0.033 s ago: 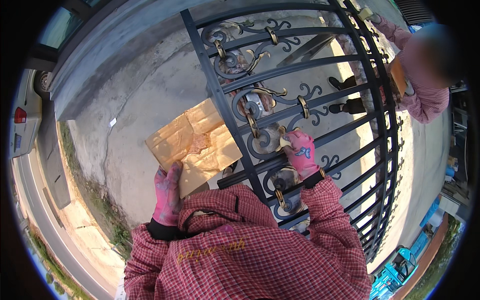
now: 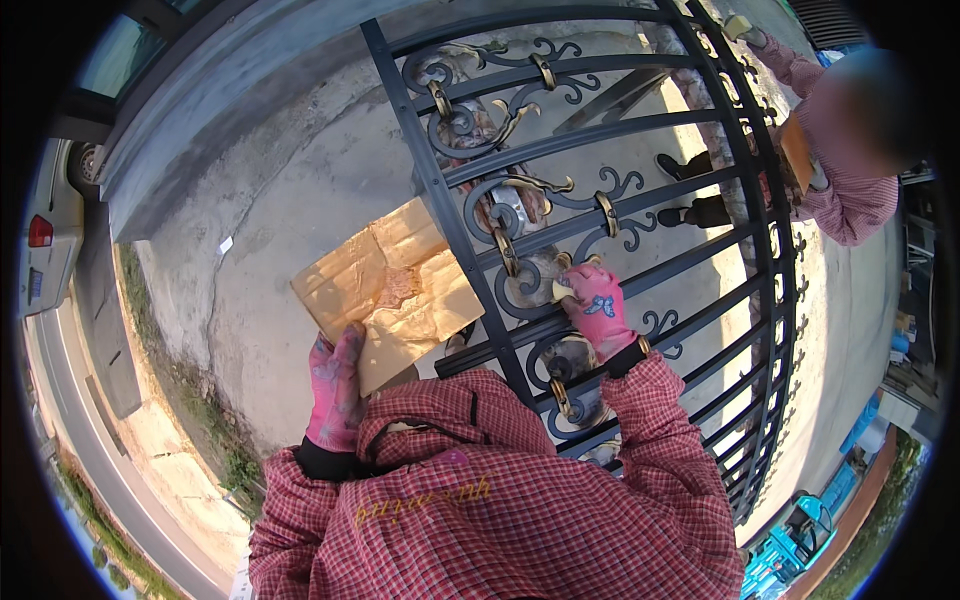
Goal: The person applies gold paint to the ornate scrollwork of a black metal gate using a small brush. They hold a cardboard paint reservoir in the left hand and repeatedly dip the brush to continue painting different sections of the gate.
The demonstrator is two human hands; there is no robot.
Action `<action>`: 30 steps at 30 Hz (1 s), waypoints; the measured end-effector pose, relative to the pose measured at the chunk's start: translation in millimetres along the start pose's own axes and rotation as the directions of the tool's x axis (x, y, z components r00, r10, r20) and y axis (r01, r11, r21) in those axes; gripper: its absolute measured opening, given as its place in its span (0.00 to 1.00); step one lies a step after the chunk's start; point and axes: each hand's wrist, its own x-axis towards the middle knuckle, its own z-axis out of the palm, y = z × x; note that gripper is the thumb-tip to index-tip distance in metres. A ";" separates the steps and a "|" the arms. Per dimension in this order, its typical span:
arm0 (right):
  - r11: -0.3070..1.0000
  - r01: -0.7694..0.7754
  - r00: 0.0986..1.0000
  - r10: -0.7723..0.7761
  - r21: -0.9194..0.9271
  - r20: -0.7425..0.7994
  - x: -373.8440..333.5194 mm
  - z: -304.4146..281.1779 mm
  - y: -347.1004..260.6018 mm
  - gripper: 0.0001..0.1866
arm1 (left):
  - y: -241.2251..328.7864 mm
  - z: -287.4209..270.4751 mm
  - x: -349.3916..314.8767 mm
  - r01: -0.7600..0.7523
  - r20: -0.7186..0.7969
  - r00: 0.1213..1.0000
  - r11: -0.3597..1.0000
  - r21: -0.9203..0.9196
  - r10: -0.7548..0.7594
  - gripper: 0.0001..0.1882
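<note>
Pink-gloved left hand [image 2: 335, 388] gripping crumpled gold sheet [image 2: 390, 290] by its lower edge, right hand [image 2: 598, 310] pinching small pale pad [image 2: 562, 290] against black scrolled iron gate [image 2: 560, 240], another person [image 2: 850, 170] beyond.

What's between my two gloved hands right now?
In the head view, a black upright bar of the iron gate stands between left hand, holding gold-stained cardboard, and right hand.

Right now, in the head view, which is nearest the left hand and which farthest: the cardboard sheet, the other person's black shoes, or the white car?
From the left hand:
1. Cardboard sheet: held at its lower edge, just above the hand.
2. White car: far left, by the road.
3. Black shoes: upper right, beyond the iron gate.
</note>
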 end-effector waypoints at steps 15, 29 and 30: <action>0.995 0.056 0.994 -0.048 -0.084 0.101 2.9 8.3 -10.4 0.10 | 0.3 1.0 -0.3 0.001 0.011 1.000 1.000 -0.020 -0.001 0.15; 0.970 -0.012 0.968 0.073 0.244 -0.239 27.5 -67.6 -66.1 0.18 | -4.0 20.6 -5.8 0.058 0.081 0.995 0.998 0.034 -0.061 0.16; 0.956 0.037 0.961 0.046 0.290 -0.272 28.8 -77.0 -83.8 0.19 | -6.1 22.0 -5.5 0.066 0.099 0.993 0.997 0.034 -0.069 0.16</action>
